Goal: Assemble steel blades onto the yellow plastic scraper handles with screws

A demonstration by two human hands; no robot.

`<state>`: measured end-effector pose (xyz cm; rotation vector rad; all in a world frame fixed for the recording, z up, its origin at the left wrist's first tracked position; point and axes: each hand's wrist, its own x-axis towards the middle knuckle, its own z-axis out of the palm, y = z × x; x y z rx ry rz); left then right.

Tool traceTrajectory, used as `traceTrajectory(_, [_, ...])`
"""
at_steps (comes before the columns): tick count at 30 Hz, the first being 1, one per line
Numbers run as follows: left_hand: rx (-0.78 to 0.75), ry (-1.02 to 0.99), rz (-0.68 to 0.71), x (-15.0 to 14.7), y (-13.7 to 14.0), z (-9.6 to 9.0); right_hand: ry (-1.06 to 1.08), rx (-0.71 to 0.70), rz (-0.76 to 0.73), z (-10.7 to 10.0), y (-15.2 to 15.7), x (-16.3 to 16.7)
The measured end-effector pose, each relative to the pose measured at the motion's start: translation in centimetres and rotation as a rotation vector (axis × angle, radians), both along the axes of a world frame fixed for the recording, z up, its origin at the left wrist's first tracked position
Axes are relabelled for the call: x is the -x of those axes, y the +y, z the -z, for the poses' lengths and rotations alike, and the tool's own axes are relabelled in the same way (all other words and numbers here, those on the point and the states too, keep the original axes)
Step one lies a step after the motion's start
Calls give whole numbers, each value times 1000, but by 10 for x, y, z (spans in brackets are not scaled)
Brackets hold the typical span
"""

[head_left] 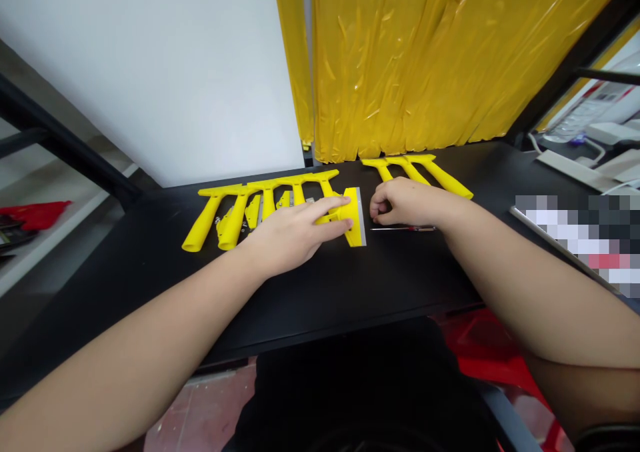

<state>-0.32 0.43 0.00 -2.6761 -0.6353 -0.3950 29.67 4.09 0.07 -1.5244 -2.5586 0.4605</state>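
Note:
My left hand (287, 235) lies over a yellow scraper (354, 222), with its fingers along the head and the grip mostly hidden beneath the palm. A straight metal blade runs down the scraper's right edge. Just right of the blade, my right hand (400, 202) is closed, fingers curled in; whatever they may hold is hidden. Beneath this hand a thin screwdriver (395, 229) lies on the black table (320, 292), its handle partly covered by the wrist. Small yellow parts and metal screws (245, 225) show between the handles left of my left hand.
Several yellow scraper handles (200, 222) stretch in a row at the left. More yellow handles (450, 179) lie behind my right hand. A white panel (200, 72) and yellow plastic sheeting (415, 65) stand along the back. A blurred-out flat item (575, 239) is at the right.

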Motion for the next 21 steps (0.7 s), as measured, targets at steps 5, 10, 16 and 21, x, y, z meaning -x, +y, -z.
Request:
traceTrajectory(5, [-12,-31,9,0,2,0,-79,15,-7,1,0,5])
traceTrajectory(10, [-6,-52,-3,1,4,2,-5,-36,-63,-1,-1,3])
traceTrajectory(16, [7,-53,-21,2,6,3,444,-20,-202,-8,-14,11])
traceTrajectory(21, [-19,-71,-81,0,5,3,545,-52,-308,-6,-23,26])
